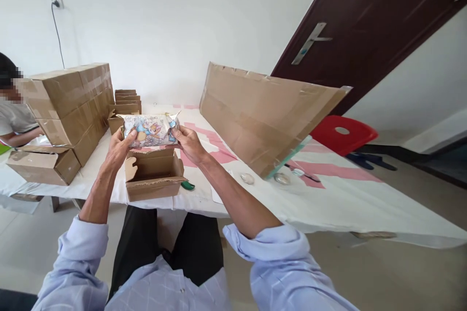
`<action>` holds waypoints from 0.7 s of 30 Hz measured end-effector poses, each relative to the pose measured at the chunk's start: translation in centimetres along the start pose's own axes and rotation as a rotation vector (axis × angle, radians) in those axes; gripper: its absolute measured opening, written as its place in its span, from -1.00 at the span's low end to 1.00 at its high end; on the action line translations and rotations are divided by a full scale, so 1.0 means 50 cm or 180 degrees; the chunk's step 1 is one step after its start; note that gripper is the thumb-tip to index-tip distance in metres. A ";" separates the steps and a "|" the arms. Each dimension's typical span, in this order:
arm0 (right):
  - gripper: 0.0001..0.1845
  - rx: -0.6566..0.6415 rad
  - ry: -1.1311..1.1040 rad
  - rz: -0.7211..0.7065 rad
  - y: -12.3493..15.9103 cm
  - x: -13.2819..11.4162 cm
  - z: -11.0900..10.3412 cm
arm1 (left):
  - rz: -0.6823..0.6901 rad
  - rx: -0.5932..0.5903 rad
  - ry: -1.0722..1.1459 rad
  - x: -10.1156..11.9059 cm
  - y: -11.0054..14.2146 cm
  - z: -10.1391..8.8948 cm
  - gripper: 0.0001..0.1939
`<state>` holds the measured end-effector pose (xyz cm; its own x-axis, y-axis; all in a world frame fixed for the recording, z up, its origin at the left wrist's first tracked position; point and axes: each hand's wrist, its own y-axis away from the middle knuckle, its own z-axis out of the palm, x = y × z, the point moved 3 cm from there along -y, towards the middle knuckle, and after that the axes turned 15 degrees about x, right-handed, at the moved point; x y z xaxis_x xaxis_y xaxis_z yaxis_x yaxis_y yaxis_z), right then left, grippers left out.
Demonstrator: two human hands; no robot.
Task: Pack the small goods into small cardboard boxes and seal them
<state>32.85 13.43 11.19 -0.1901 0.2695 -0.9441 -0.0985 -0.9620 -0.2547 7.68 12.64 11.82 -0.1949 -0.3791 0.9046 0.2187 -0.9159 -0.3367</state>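
Observation:
Both my hands hold a plastic packet printed with cartoon figures (pixel 150 130) level above a small open cardboard box (pixel 153 175). My left hand (pixel 119 148) pinches the packet's left end, thumb on top. At the packet's right end my right hand (pixel 187 142) grips with closed fingers. The box stands at the near edge of the white-covered table (pixel 339 199), its front flap folded down toward me.
Stacked taped cartons (pixel 73 102) rise at the left, with small folded boxes (pixel 126 99) behind. A large open carton flap (pixel 262 114) juts up at right. A green object (pixel 188 185) lies beside the box. Another person (pixel 14 112) sits far left. Red stool (pixel 343 133) and door at right.

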 end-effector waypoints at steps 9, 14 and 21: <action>-0.62 0.0419 0.0124 0.0685 -0.045 0.072 0.002 | -0.0735 -0.0003 -0.0393 -0.059 -0.045 0.003 -0.41; -0.60 0.0540 0.0143 0.0665 -0.054 0.083 0.004 | -0.0757 -0.0085 -0.0609 -0.063 -0.059 0.004 -0.35; -0.30 0.0488 0.0221 -0.0224 -0.063 0.030 -0.011 | -0.0309 -0.0097 -0.0702 -0.003 -0.096 0.001 -0.40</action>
<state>33.43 16.84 10.44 -0.1100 0.3269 -0.9386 -0.2581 -0.9214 -0.2906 6.70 17.09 13.29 0.0007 -0.2540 0.9672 0.1794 -0.9515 -0.2500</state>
